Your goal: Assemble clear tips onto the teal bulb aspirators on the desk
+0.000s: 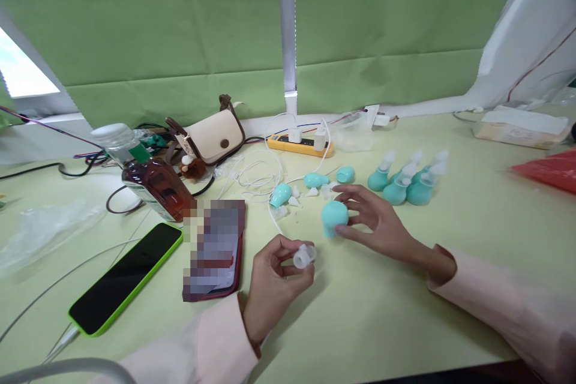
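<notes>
Between the thumb and fingers of my left hand is a small translucent plastic fitting, its round opening turned towards me. My right hand has its thumb and fingers around a turquoise rubber bulb, just above the table and apart from the fitting. Beyond it lie three loose turquoise bulbs, one of them a left-hand bulb, with small white tips and clear pieces scattered near them. Right of these stand several bulbs fitted with clear nozzles, among them a front assembled bulb.
On the left are a green-cased phone, a second phone and a tilted bottle of dark liquid. A cream handbag, a yellow power strip and white cables lie behind. A red bag is at right.
</notes>
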Available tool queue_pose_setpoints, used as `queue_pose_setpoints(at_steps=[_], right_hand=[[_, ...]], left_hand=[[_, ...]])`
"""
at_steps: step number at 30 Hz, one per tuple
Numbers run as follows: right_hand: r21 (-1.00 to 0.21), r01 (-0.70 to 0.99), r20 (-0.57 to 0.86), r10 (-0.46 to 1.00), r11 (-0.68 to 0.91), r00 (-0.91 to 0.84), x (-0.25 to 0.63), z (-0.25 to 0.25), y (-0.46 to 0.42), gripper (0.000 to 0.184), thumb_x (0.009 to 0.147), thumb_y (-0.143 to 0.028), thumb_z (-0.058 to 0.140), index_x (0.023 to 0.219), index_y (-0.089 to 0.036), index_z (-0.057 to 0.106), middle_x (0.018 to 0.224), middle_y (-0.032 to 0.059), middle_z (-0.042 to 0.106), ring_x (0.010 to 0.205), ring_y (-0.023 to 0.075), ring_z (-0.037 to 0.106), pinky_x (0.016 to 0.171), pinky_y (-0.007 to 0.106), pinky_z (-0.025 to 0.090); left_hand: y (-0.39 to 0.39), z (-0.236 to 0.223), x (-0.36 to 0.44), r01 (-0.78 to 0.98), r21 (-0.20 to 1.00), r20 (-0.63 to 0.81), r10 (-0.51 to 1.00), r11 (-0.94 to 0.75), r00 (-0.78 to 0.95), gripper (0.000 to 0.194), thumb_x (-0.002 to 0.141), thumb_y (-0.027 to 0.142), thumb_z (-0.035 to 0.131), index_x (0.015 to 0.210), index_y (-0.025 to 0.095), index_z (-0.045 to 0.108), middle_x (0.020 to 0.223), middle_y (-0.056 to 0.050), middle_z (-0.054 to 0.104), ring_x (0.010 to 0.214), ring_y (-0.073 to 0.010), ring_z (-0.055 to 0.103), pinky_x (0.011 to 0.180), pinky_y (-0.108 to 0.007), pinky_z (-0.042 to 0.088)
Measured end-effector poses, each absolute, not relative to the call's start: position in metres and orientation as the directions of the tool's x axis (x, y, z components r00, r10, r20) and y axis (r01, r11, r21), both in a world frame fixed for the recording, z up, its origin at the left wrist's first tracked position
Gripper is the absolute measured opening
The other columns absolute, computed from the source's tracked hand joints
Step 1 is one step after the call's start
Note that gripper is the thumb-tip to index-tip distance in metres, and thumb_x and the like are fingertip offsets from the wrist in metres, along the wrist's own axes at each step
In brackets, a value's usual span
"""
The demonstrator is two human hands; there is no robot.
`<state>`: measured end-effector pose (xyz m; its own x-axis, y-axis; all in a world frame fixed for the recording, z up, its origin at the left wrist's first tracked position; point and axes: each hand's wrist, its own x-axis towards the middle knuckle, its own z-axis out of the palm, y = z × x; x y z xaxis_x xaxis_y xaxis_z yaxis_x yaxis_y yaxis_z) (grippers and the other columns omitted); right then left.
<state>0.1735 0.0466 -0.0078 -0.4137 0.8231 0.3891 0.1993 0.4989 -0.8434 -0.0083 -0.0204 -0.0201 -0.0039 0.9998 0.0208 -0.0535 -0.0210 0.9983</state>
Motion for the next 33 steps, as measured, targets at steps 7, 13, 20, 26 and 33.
queue_pose_setpoints(at_steps=[7,13,20,26,33], right_hand=[[-0.981,-0.172,0.181,0.726,0.088,-0.663,0.176,0.002,0.039,0.032,0.067,-0.027,0.061,0.092,-0.018,0.043,0.093,0.0048,0.045,0.077,0.0144,0.051,0.058,0.03,0.054],[-0.981,-0.124,0.195,0.695,0.152,-0.692,0.177,-0.006,0.033,0.031,0.071,-0.02,0.058,0.095,-0.018,0.039,0.097,0.0071,0.044,0.079,0.014,0.049,0.06,0.03,0.052],[-0.979,-0.205,0.148,0.636,-0.017,-0.757,0.174,-0.014,0.03,0.032,0.072,-0.027,0.057,0.092,-0.02,0.034,0.097,0.0057,0.041,0.078,0.0133,0.046,0.054,0.03,0.052],[-0.999,0.008,0.017,0.654,0.035,-0.756,0.172,-0.005,0.013,0.022,0.08,-0.025,0.045,0.099,-0.022,0.034,0.1,0.0047,0.038,0.062,0.0064,0.047,0.054,0.026,0.047],[-0.868,0.188,0.208,0.682,0.459,-0.701,0.171,0.002,0.003,0.022,0.078,-0.013,0.041,0.097,-0.023,0.032,0.097,0.0049,0.04,0.086,0.0144,0.043,0.074,0.03,0.04]], left_hand=[[-0.023,-0.017,-0.01,0.266,0.956,0.117,0.992,-0.124,0.04,0.015,0.067,0.014,0.051,0.08,0.013,0.059,0.07,-0.001,0.058,0.061,-0.0118,0.05,0.053,-0.02,0.041],[-0.027,-0.017,-0.014,0.437,0.869,0.174,0.969,-0.234,0.174,0.012,0.074,0.016,0.04,0.064,0.015,0.045,0.055,0.005,0.037,0.05,-0.008,0.033,0.046,-0.019,0.028],[-0.024,-0.021,-0.015,0.451,0.85,0.151,0.945,-0.274,0.29,0.027,0.078,0.026,0.033,0.052,0.018,0.027,0.048,0.006,0.024,0.045,-0.0074,0.022,0.042,-0.021,0.018],[-0.024,-0.027,-0.015,0.3,0.93,0.12,0.948,-0.211,0.294,0.033,0.08,0.036,0.03,0.052,0.018,0.028,0.048,0.006,0.022,0.045,-0.0075,0.019,0.042,-0.022,0.016],[-0.021,-0.029,-0.016,0.209,0.967,0.085,0.955,-0.148,0.284,0.045,0.077,0.054,0.029,0.05,0.019,0.027,0.046,0.007,0.02,0.043,-0.0069,0.018,0.041,-0.022,0.014]])
